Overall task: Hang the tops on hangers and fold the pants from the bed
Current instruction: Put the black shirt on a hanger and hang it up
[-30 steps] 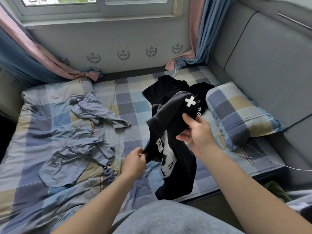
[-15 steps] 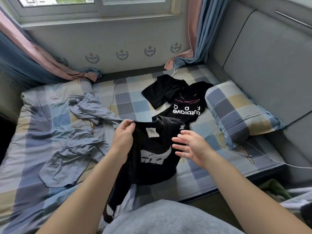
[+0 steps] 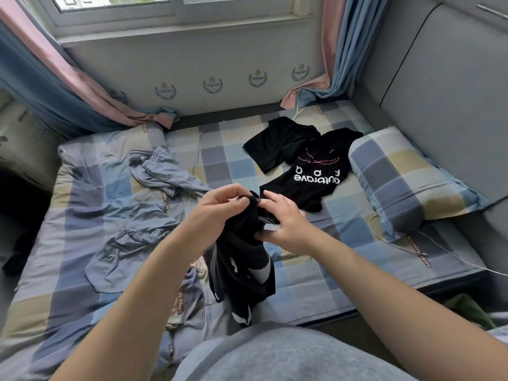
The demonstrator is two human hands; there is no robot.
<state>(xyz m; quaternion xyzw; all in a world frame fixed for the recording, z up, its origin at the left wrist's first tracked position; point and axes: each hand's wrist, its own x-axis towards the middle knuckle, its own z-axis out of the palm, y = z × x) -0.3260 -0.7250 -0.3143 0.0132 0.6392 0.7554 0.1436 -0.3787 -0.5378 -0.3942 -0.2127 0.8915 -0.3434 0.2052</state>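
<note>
The black top hangs bunched in the air over the near edge of the bed, about midway along it. It is crumpled into a narrow column, so the white print shows only in scraps and cannot be read. Its collar end is buried between the hands, and its lower end drops behind the person's grey shirt.

The left hand pinches the upper edge with curled fingers, palm turned inward. The right hand is just beside it. Its forefinger lies on the same edge and its thumb is tucked under a fold, so it seems to grip the cloth too. Both forearms reach in from the bottom corners of the view.

Behind the hands, toward the right edge, a lettered top lies flat, touching a dark garment whose kind is hard to tell. A checked pillow sits against the right edge. Toward the left edge, grey-blue pants lie rumpled, with a second grey-blue garment nearer the front.

The sheet is checked in blue, grey and tan. A window with pink-and-blue curtains runs above the far edge, and a grey padded panel lines the right side.
</note>
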